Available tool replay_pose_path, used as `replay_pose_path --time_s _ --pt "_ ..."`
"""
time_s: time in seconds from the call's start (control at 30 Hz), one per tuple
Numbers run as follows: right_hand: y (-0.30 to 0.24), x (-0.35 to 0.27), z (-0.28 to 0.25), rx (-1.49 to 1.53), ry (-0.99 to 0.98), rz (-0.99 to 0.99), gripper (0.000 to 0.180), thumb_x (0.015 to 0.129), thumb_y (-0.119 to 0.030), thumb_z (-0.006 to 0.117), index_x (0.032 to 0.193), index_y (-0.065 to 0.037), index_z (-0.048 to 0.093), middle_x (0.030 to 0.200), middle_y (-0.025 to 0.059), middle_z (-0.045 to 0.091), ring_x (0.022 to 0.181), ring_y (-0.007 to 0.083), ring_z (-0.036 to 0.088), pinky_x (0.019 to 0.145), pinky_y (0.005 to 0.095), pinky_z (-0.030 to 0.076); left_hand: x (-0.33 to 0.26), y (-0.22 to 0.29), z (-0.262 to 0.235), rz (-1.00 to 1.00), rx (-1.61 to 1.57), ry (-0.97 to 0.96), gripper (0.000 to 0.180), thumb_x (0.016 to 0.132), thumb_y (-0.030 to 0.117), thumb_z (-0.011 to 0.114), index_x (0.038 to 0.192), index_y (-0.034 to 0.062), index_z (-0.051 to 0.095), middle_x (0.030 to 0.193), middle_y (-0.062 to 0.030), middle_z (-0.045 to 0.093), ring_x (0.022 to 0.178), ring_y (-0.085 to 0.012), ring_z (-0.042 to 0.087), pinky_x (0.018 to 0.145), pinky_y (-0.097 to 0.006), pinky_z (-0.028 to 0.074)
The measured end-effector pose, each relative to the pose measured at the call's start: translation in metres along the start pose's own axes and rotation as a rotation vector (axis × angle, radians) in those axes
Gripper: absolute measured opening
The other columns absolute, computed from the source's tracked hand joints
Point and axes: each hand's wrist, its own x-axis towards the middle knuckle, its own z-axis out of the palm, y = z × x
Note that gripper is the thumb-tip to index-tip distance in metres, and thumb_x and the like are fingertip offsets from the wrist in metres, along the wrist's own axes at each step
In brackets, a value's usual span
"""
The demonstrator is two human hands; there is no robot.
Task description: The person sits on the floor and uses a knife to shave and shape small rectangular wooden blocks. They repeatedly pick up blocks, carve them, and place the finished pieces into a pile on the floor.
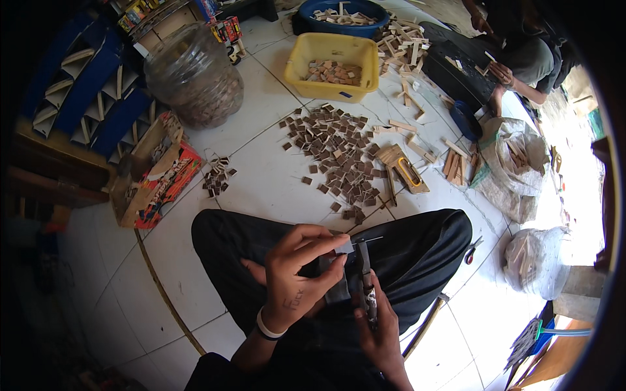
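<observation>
My left hand (306, 270) is raised over my lap, thumb and fingers pinching a small grey square piece (344, 248). A thin wire (370, 240) runs to the right from beside that piece, close to the tip of a slim dark tool (367, 283). Fingers of my right hand (378, 319) are wrapped around the tool's worn, partly white handle; its exact kind is unclear. In front of my knees lies a spread of small brown square pieces (336, 146), several with thin wires. A smaller heap (218, 177) sits to its left.
Beyond the pieces stand a yellow basin (297, 55) and a blue basin (306, 16). A yellow-handled tool (409, 173), wooden sticks (404, 45), a sack (512, 176) and scissors (471, 253) lie rightward. Leftward are a clear jar (189, 72) and carton (163, 186). Another person's hand (502, 73) holds a stick.
</observation>
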Motion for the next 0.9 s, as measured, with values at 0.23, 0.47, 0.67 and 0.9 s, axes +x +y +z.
replay_pose_path --time_s 0.23,0.47,0.67,0.9 --pt "-0.003 0.0 -0.001 -0.045 -0.013 0.03 0.069 0.1 0.002 0.062 0.164 -0.001 0.035 0.13 0.026 0.064 0.116 0.0376 0.069 0.099 0.0399 0.053 0.0 -0.002 0.0 -0.015 -0.015 -0.024 0.041 0.08 -0.011 0.081 0.119 0.0013 0.078 0.111 -0.0101 0.069 0.089 -0.0159 0.075 0.078 -0.027 0.061" --pt "-0.002 0.0 0.001 0.115 -0.078 0.069 0.07 0.106 -0.005 0.059 0.167 0.0 0.026 0.105 0.008 0.06 0.091 0.0143 0.057 0.087 0.0272 0.047 -0.01 -0.029 0.024 -0.171 -0.77 -0.004 0.044 0.093 -0.013 0.071 0.136 -0.0086 0.063 0.133 -0.0196 0.068 0.124 -0.0266 0.069 0.11 -0.036 0.055" --pt "0.004 0.0 0.005 0.158 -0.098 0.05 0.073 0.107 -0.008 0.06 0.168 0.001 0.02 0.103 0.0049 0.058 0.091 0.0117 0.054 0.086 0.0255 0.045 -0.023 -0.042 0.035 -0.143 -0.757 0.063 0.038 0.096 -0.01 0.07 0.133 -0.0102 0.062 0.136 -0.0259 0.067 0.127 -0.0317 0.067 0.111 -0.04 0.056" --pt "0.003 -0.001 0.008 0.186 -0.1 0.049 0.067 0.106 -0.007 0.061 0.164 0.007 0.029 0.154 0.0246 0.053 0.127 0.0243 0.061 0.11 0.034 0.044 -0.025 -0.04 0.037 -0.088 -0.702 0.136 0.034 0.097 -0.008 0.07 0.131 -0.0095 0.062 0.133 -0.0253 0.068 0.125 -0.0318 0.069 0.106 -0.039 0.059"
